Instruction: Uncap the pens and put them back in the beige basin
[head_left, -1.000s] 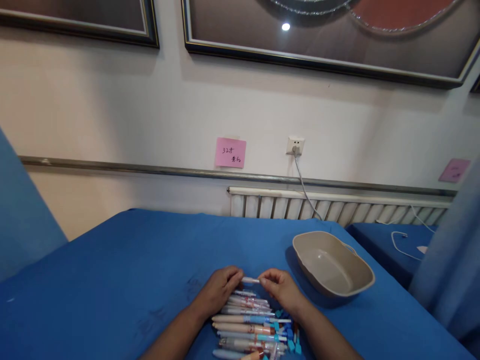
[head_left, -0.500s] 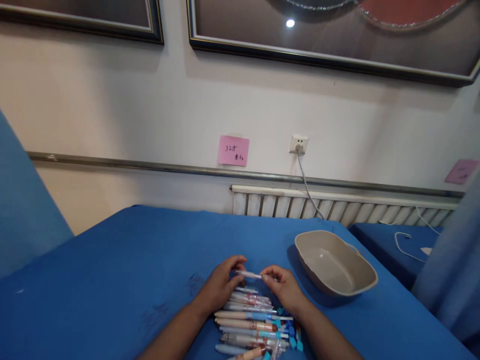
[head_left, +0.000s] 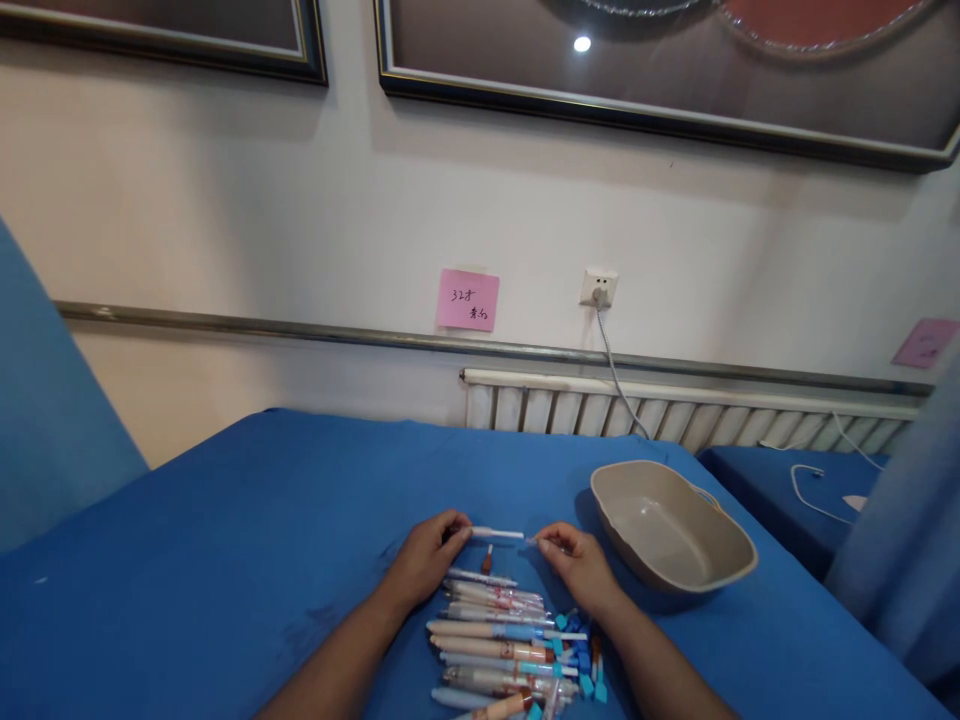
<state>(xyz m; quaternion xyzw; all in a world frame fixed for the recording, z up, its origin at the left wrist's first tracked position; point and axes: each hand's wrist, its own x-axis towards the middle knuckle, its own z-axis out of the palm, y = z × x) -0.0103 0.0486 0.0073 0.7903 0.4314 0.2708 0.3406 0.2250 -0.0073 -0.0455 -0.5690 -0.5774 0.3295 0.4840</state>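
My left hand (head_left: 429, 558) pinches one end of a pen part (head_left: 491, 532), whose thin white shaft points right. Across a small gap, the closed fingers of my right hand (head_left: 574, 560) hold a pale, pinkish pen part (head_left: 532, 541), mostly hidden by the fingers. Beneath the white shaft lies a small brown piece with a white tip (head_left: 487, 562). Nearer to me is a row of several pens (head_left: 495, 632) in beige, blue and clear pink, lying roughly side by side. Blue and teal clip-like pieces (head_left: 585, 665) cluster at their right ends.
A beige plastic basin (head_left: 671, 525) stands on the blue-covered table (head_left: 247, 520), right of my hands. A radiator (head_left: 570, 410) and a wall socket with a cord (head_left: 599, 290) are behind. Blue curtains (head_left: 900, 540) hang at both sides.
My hands have drawn slightly apart, and the pen between them is now separated, with a white shaft exposed. The small brown piece has come into view below it.
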